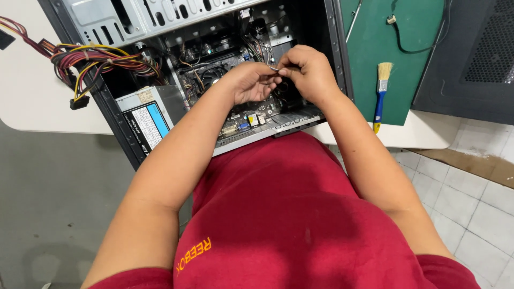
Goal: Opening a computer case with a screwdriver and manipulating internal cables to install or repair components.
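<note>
A white bench (pixel 32 101) stands over a grey floor on the left and pale floor tiles on the right. On it lies an open computer case (pixel 214 80), its inside facing up, with the motherboard (pixel 251 115) showing among cables. At the near left of the case sits the power supply (pixel 152 115), and a bundle of coloured wires (pixel 91 61) spills out over the far left edge. To the right of the case a green mat (pixel 396 59) covers the bench, and a blue-handled brush (pixel 381 93) lies on it, bristles pointing far. A black cable (pixel 423 43) curls on the mat's far part, and a dark panel (pixel 471 59) lies further right.

The person, in a red shirt, reaches both hands into the middle of the case. The left hand (pixel 250 81) and the right hand (pixel 308 72) meet just above the motherboard, fingertips pinched together on a thin pale wire (pixel 274 68) that runs between them. Each grip is closed on that wire.
</note>
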